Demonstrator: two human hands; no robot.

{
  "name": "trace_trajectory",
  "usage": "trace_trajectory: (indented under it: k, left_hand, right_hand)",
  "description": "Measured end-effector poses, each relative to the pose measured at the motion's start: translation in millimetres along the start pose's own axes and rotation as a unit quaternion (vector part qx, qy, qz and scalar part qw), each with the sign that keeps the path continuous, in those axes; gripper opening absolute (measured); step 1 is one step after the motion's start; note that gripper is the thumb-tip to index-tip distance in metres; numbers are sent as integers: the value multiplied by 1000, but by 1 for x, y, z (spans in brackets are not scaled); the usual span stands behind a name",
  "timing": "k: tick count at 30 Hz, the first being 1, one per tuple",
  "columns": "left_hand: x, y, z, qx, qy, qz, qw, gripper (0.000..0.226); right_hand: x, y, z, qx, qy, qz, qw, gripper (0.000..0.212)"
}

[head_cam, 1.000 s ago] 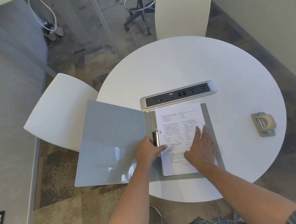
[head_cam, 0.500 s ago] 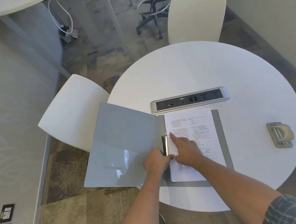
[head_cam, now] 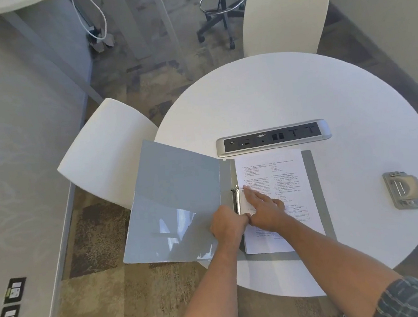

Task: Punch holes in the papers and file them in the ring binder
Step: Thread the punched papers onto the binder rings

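Note:
A grey ring binder (head_cam: 171,203) lies open at the near left of the round white table (head_cam: 299,97), its front cover hanging past the table's edge. Printed papers (head_cam: 282,176) lie on its right half beside the metal ring mechanism (head_cam: 236,202). My left hand (head_cam: 229,224) is closed at the lower end of the ring mechanism. My right hand (head_cam: 264,208) rests on the papers, its forefinger stretched to the upper ring by the sheet's left edge. A grey hole punch (head_cam: 402,189) sits apart at the table's right.
A silver power strip (head_cam: 273,138) lies across the table just beyond the binder. One white chair (head_cam: 107,153) stands left of the table, another white chair (head_cam: 285,13) behind it. A black stool (head_cam: 223,9) stands on the carpet at the back.
My right hand slid from lying flat on the middle of the papers to their left edge, forefinger pointing at the upper ring. My left hand stayed at the ring mechanism.

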State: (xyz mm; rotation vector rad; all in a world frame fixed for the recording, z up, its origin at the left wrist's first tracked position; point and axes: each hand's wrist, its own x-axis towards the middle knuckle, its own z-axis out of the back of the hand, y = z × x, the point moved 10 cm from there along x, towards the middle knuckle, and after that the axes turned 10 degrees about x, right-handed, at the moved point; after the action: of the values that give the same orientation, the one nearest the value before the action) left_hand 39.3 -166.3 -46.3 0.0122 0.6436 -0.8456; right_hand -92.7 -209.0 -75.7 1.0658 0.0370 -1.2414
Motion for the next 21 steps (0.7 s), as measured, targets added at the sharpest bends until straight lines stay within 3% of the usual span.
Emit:
trace_trajectory:
  k: [13,17,21]
  left_hand:
    - [-3,20,-16,-150,15,59,987,29]
    - [3,23,-23,-142,13,64,988,56]
    - [3,25,-22,-149,4,72,986,52]
  right_hand:
    - [7,-1,-16,76,47,-23,996,97]
    - [9,-5,-17,85,57,-37,994,106]
    - [9,-6,-18,93,59,-46,993,108]
